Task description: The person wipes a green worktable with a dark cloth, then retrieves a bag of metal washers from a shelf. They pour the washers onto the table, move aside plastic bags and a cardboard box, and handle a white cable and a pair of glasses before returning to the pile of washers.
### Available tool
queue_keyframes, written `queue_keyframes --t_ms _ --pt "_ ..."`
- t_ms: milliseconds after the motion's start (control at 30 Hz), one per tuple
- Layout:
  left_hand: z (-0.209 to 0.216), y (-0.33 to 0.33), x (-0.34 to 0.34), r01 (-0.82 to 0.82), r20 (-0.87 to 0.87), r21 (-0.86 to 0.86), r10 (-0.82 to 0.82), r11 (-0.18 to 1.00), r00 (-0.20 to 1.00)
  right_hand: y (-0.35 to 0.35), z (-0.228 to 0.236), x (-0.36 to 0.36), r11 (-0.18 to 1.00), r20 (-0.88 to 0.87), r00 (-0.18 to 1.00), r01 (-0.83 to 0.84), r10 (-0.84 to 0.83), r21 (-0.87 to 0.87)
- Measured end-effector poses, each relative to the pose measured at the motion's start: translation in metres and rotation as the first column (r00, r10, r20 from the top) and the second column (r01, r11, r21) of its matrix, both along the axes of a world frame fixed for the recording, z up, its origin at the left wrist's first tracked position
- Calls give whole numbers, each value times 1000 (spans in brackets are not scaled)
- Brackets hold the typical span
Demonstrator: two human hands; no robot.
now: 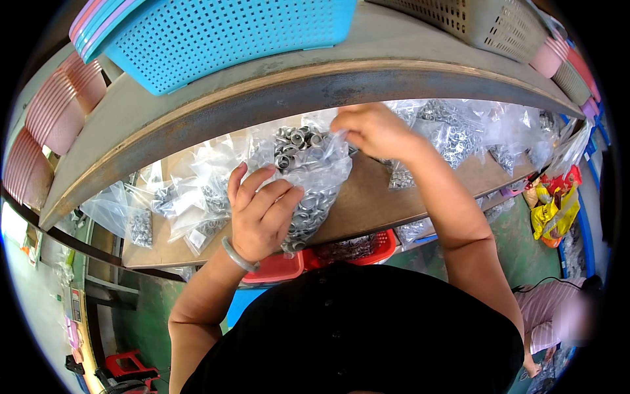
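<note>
A clear plastic bag [315, 177] full of small silver metal rings stands on a brown wooden shelf [367, 200]. My left hand [259, 210], with a pale bangle on its wrist, grips the bag's lower left side. My right hand [371, 130] pinches the bag's top right corner up under the shelf above. Both hands hold the same bag.
More clear bags of metal rings [459, 134] lie along the shelf to the left and right. A blue perforated basket [223, 39] and stacked pink baskets [62, 111] sit on the upper shelf. Red baskets [289, 266] stand below. Another person [558, 315] is at the lower right.
</note>
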State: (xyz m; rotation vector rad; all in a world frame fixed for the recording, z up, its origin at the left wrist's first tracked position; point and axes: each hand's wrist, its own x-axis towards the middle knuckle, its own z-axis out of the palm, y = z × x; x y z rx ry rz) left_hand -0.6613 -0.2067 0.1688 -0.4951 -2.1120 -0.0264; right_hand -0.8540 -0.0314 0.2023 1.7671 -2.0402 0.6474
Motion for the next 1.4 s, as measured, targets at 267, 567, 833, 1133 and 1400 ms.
queue_keyframes --t_ms 267,567,833,1133,1400 --pt "-6 -11 -14 -76 28 348 71 934 997 5 -52 -36 657 694 589 335 414 -676" --pt "-19 -45 -47 21 259 905 -589 426 765 8 -76 -1 968 634 760 24 144 -249" --pt "-43 -54 -66 32 444 444 -251 895 860 -52 -42 39 994 512 857 100 -62 -47" --pt "-45 -49 -65 -8 448 495 -247 869 859 -92 -38 35 921 551 781 385 -293 -56" --pt "-58 -45 -59 110 -9 973 -439 205 898 -97 -46 40 906 799 567 204 200 -372"
